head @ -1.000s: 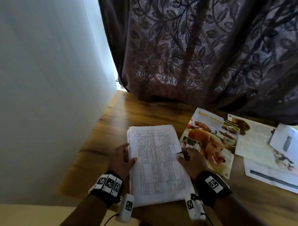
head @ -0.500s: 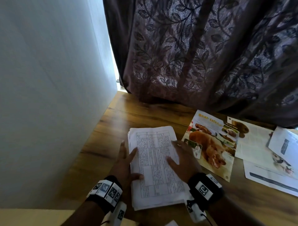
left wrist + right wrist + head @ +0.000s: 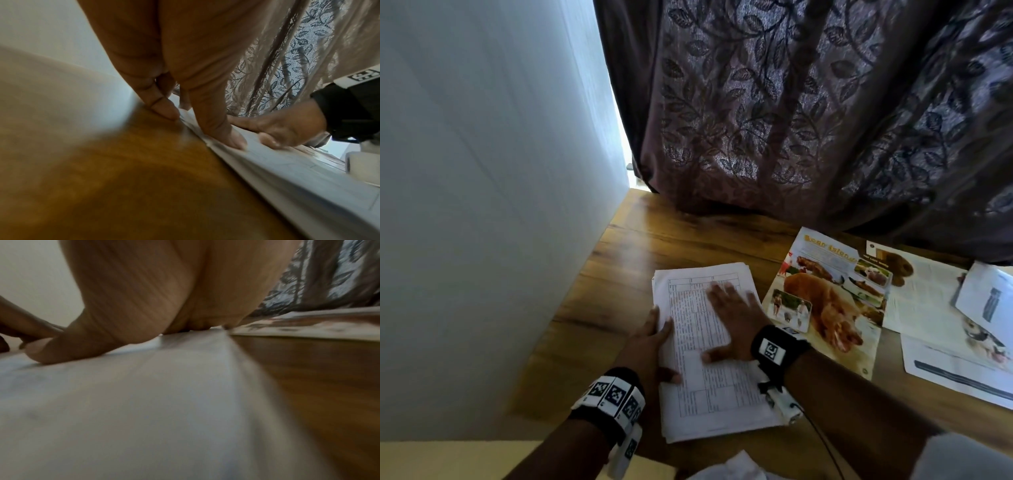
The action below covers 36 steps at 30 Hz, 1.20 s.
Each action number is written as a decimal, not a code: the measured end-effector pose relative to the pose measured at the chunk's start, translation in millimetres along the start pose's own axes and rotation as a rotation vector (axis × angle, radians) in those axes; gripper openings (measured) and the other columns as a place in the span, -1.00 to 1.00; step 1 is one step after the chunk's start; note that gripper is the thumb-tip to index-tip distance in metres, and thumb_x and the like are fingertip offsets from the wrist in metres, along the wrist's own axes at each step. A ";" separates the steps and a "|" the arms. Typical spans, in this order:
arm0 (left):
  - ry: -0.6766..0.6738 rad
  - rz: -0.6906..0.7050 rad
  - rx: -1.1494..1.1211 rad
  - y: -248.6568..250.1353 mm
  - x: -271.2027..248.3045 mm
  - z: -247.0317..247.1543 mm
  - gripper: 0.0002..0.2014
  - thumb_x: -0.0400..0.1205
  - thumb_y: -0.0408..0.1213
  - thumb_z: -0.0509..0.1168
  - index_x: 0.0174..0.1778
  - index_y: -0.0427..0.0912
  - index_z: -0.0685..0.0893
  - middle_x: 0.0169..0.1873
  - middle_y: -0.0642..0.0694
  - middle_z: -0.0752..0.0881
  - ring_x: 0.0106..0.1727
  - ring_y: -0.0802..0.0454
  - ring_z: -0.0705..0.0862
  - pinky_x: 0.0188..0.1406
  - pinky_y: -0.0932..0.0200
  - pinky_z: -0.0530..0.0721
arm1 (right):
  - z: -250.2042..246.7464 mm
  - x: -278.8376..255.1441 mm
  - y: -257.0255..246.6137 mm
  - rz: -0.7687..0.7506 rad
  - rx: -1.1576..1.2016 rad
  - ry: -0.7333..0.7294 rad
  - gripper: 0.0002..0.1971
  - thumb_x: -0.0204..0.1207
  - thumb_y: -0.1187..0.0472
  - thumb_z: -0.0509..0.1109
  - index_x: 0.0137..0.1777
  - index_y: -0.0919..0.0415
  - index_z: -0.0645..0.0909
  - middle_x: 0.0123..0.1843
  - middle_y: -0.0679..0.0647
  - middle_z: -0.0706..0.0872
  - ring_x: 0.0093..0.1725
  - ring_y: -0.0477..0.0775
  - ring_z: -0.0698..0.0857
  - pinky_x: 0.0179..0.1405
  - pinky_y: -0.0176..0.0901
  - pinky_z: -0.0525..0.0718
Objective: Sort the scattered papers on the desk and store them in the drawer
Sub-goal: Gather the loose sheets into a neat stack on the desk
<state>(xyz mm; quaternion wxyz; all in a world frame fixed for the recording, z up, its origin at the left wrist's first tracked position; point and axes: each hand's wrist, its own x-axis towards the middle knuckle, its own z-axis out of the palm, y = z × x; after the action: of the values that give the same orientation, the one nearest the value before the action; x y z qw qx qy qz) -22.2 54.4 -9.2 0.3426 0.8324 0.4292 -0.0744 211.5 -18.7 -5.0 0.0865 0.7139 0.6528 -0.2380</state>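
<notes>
A stack of white printed papers lies on the wooden desk, near its front left. My right hand lies flat on top of the stack, fingers spread and straight. My left hand rests along the stack's left edge, fingers straight against it and thumb on the top sheet. The left wrist view shows the fingertips touching the desk beside the stack, with the right hand pressing beyond. In the right wrist view the palm sits on the stack. No drawer is in view.
A colour magazine page with bears lies just right of the stack. Further right, white leaflets and other sheets overlap. A patterned curtain hangs behind the desk and a white wall stands to the left.
My right hand has moved from the stack's right edge onto its top and flattened out. My left hand's fingers have straightened along the left edge.
</notes>
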 end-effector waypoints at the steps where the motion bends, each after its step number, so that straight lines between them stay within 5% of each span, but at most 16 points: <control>1: 0.007 0.007 0.002 -0.2 -0.4 -0.9 0.13 0.37 -0.01 0.60 0.72 0.05 -0.01 0.70 0.00 -0.29 0.73 -0.12 -0.17 0.69 0.04 0.03 | 0.3 -6.0 11.7 0.023 -0.014 -0.016 0.44 0.08 -0.81 0.15 0.73 0.00 -0.47 0.74 -0.03 -0.50 0.74 0.13 -0.40 0.66 0.37 -0.34; 10: -0.043 0.016 0.110 10.2 -8.3 -8.3 0.15 0.38 0.05 0.58 0.73 0.07 -0.08 0.70 0.00 -0.32 0.72 -0.13 -0.16 0.67 0.01 0.03 | 5.3 -72.7 60.2 0.110 -0.021 -0.076 0.51 -0.04 -0.75 0.32 0.63 -0.17 -0.64 0.68 -0.15 -0.59 0.68 0.10 -0.52 0.60 0.46 -0.48; 15: -0.097 0.005 0.357 27.2 -18.4 -14.0 0.36 0.24 0.25 0.59 0.72 0.00 -0.23 0.67 -0.02 -0.42 0.71 -0.20 -0.13 0.66 -0.17 0.14 | 10.4 -80.7 59.8 0.125 -0.041 -0.055 0.47 0.01 -0.74 0.30 0.64 -0.17 -0.61 0.72 -0.13 -0.52 0.71 0.11 -0.46 0.54 0.55 -0.53; 20: -0.092 0.159 0.454 69.7 -19.0 6.2 0.43 0.25 0.34 0.52 0.67 -0.07 -0.43 0.60 -0.12 -0.57 0.66 -0.26 -0.43 0.67 -0.23 -0.27 | 9.7 -81.5 56.8 0.136 -0.044 -0.042 0.47 0.00 -0.72 0.32 0.64 -0.19 -0.60 0.69 -0.16 -0.53 0.71 0.10 -0.45 0.51 0.58 -0.54; 25: -0.280 0.223 0.553 86.3 -29.0 36.0 0.50 0.25 0.41 0.47 0.50 -0.24 -0.63 0.55 -0.20 -0.61 0.62 -0.24 -0.51 0.68 -0.17 -0.32 | 10.0 -80.4 56.6 0.160 -0.027 -0.062 0.49 -0.05 -0.75 0.31 0.62 -0.22 -0.64 0.68 -0.19 -0.56 0.70 0.11 -0.49 0.46 0.58 -0.61; 31: -0.174 0.104 0.465 38.2 -39.6 27.4 0.44 0.21 0.70 0.10 0.55 -0.25 -0.59 0.55 -0.17 -0.61 0.62 -0.16 -0.53 0.65 -0.09 -0.38 | 6.1 -83.3 53.5 0.164 -0.014 -0.079 0.50 -0.04 -0.74 0.33 0.62 -0.21 -0.64 0.68 -0.20 -0.56 0.69 0.11 -0.49 0.46 0.57 -0.62; 36: -0.164 0.140 0.473 29.9 -45.5 21.9 0.40 0.14 0.72 -0.17 0.58 -0.28 -0.53 0.57 -0.18 -0.58 0.64 -0.15 -0.49 0.58 0.01 -0.43 | -4.0 -81.5 41.3 0.160 -0.064 -0.135 0.52 0.04 -0.62 0.46 0.67 -0.10 -0.58 0.71 -0.10 -0.55 0.70 0.19 -0.50 0.45 0.63 -0.58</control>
<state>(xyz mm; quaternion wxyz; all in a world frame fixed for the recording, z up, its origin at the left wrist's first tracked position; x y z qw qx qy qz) -23.9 -1.5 8.4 0.1764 0.9081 0.3122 -0.2161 249.8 -95.0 27.7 0.1715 0.7431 0.5937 -0.2569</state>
